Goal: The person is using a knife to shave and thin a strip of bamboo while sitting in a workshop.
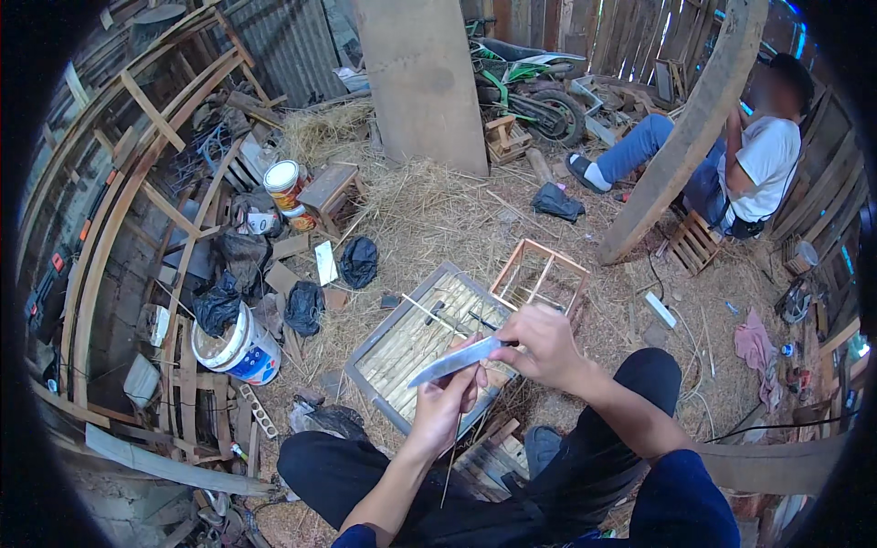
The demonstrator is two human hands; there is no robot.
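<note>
My right hand [544, 345] is closed round the handle of a knife [455, 360], its broad grey blade pointing left over a low slatted table. Just below the blade, my left hand [443, 406] is closed, with the thumb up against the blade. A thin strip [452, 461] runs down from the left fingers between my knees; its upper end is hidden by the hand and blade. On the slatted tabletop [388, 361] lie a small dark hammer-like tool [435, 312] and a pale thin stick [429, 312], whose near end goes behind the blade.
A wooden frame [551, 259] stands beside the table's far right corner. White buckets [239, 342] and black plastic bags [304, 308] are at left. A slanted post [681, 151] rises at right, before a seated person [763, 160]. Straw covers the floor; a motorbike [534, 91] stands behind.
</note>
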